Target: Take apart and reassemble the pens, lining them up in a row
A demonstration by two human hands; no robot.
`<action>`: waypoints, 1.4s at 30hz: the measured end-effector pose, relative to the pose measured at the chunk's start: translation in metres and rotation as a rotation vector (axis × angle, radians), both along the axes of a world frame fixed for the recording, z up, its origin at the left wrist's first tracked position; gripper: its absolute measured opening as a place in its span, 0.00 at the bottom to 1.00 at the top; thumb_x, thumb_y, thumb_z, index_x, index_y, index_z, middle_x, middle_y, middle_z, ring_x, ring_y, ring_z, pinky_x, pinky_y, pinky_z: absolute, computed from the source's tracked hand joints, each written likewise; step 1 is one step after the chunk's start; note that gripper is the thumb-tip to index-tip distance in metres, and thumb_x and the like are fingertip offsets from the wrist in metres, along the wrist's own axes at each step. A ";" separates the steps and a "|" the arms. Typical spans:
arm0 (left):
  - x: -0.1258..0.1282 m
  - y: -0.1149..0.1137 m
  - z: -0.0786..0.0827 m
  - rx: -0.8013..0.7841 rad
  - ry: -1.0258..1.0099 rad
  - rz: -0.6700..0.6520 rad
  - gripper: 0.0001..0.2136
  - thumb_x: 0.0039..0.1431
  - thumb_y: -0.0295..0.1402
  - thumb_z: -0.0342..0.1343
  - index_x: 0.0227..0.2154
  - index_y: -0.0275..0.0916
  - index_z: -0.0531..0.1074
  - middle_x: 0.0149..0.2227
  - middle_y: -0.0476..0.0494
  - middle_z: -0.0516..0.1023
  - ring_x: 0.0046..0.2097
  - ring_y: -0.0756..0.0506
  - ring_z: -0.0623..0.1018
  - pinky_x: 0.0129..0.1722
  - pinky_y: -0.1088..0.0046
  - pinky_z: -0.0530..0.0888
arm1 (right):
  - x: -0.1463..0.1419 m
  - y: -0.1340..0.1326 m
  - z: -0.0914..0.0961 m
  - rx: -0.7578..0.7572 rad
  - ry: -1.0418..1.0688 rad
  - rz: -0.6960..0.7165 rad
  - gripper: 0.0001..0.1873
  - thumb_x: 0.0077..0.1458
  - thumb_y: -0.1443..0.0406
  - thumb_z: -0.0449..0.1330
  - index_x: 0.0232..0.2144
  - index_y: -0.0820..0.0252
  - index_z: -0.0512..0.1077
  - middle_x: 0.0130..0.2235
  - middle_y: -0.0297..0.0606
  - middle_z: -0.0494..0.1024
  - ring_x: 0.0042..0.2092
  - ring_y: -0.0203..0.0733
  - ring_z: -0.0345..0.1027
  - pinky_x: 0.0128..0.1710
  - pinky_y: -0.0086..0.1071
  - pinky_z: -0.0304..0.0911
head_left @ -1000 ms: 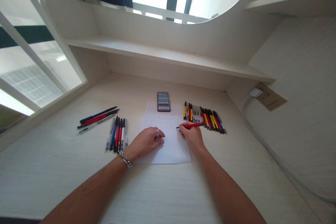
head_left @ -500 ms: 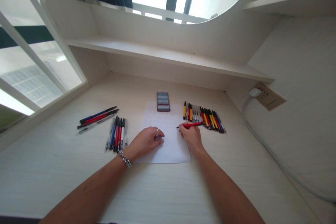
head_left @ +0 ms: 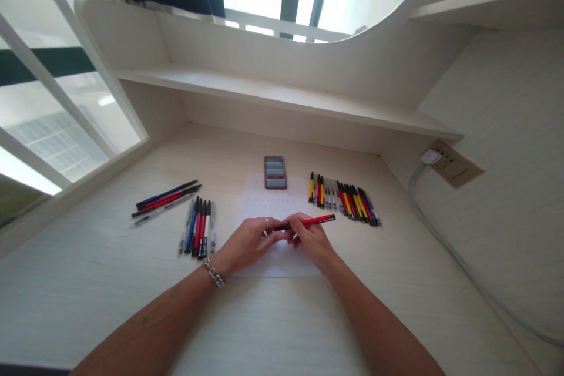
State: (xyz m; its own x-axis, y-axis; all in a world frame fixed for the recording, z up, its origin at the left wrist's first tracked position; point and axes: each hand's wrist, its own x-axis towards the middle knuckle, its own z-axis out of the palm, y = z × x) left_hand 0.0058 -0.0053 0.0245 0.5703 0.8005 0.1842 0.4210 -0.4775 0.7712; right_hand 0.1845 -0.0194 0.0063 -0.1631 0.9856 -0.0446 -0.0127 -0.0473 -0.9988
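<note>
Counting across the desk (head_left: 132,282): one sheet of paper (head_left: 259,200), one phone (head_left: 275,172) lying at the paper's far edge, one red pen (head_left: 312,221) held in both hands, and three loose sets of pens. The fanned set (head_left: 165,200) far to the left has four. The set (head_left: 198,226) just left of the paper has about six, side by side. The long row (head_left: 346,200) to the right is packed too tightly to count exactly, a dozen or more in yellow, red, black and clear. The red pen lies nearly level just above the paper, with its red end pointing right toward the long row. The right hand (head_left: 311,239) is closed around its barrel and the left hand (head_left: 249,241) pinches its dark end between the fingertips, so both hands are shut on it. The middle of the pen is hidden behind the fingers, as is the paper beneath the hands. The phone's screen is blurred (nothing on it can be read), and any marks on the paper are too faint to make out. One plug sits in the wall socket (head_left: 453,164), and its cable (head_left: 462,264) runs off the right edge.
</note>
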 end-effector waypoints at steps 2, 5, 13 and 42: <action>-0.001 0.000 0.001 0.007 0.016 -0.013 0.11 0.61 0.37 0.48 0.35 0.40 0.75 0.32 0.50 0.78 0.32 0.51 0.73 0.34 0.77 0.67 | -0.001 0.000 -0.001 0.017 -0.008 0.044 0.21 0.53 0.49 0.55 0.31 0.61 0.71 0.23 0.34 0.72 0.23 0.32 0.63 0.20 0.24 0.55; -0.005 0.004 -0.001 0.037 0.073 0.074 0.10 0.61 0.37 0.49 0.33 0.40 0.74 0.29 0.50 0.77 0.30 0.51 0.72 0.31 0.77 0.65 | 0.011 0.005 0.000 0.014 0.025 -0.045 0.21 0.52 0.48 0.56 0.32 0.61 0.70 0.24 0.35 0.72 0.23 0.32 0.63 0.19 0.24 0.54; -0.009 0.008 -0.004 0.111 0.234 0.124 0.10 0.60 0.37 0.49 0.33 0.41 0.74 0.30 0.47 0.77 0.31 0.48 0.73 0.30 0.75 0.64 | 0.040 0.009 0.004 0.149 -0.027 -0.326 0.24 0.55 0.46 0.50 0.40 0.60 0.68 0.33 0.38 0.73 0.26 0.33 0.65 0.20 0.26 0.56; -0.019 0.020 -0.021 0.079 0.121 0.171 0.11 0.55 0.37 0.54 0.39 0.41 0.74 0.34 0.46 0.77 0.34 0.48 0.75 0.38 0.71 0.71 | 0.208 0.012 -0.007 -0.070 -1.102 -1.127 0.22 0.51 0.54 0.52 0.40 0.59 0.77 0.39 0.49 0.78 0.39 0.51 0.70 0.38 0.40 0.62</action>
State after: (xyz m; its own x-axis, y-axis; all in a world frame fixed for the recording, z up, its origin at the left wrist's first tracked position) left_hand -0.0132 0.0144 0.0035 0.4494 0.8732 0.1884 0.5883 -0.4480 0.6731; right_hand 0.3926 -0.0073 -0.0007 0.7653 0.5644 0.3096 0.6305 -0.5603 -0.5371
